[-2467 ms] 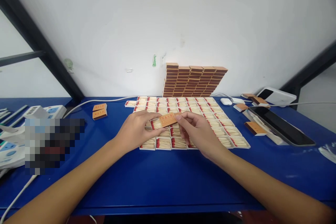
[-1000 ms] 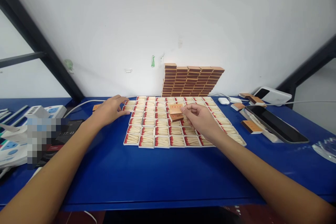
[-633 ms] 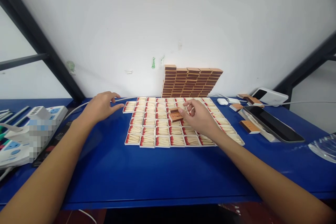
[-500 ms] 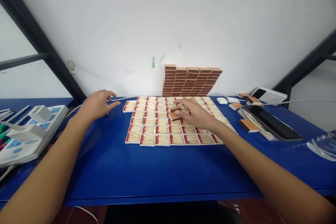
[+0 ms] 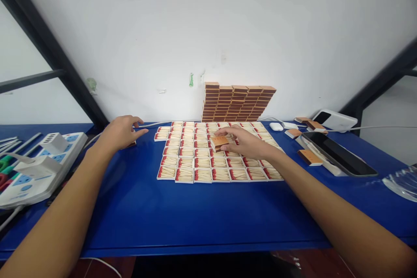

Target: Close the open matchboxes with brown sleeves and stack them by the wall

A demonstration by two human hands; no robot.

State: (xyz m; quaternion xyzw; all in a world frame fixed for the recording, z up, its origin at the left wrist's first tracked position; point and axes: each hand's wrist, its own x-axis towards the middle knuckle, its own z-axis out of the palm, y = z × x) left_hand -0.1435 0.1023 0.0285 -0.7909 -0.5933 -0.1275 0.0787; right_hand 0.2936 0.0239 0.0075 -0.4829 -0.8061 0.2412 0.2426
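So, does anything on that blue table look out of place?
Some match trays jut out from the back left of the tray grid, breaking its outline; the matchbox stack is uneven, tallest at its left end.

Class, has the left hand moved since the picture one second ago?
Yes: judged against the stack of matchboxes, the left hand has moved left, farther from the stack.

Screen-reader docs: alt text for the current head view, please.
A right hand holds what look like tan matchbox sleeves over rows of open white trays of red-tipped matches on a blue table. The left hand, fingers parted, is near a partly hidden matchbox; stacked matchboxes stand by the wall.
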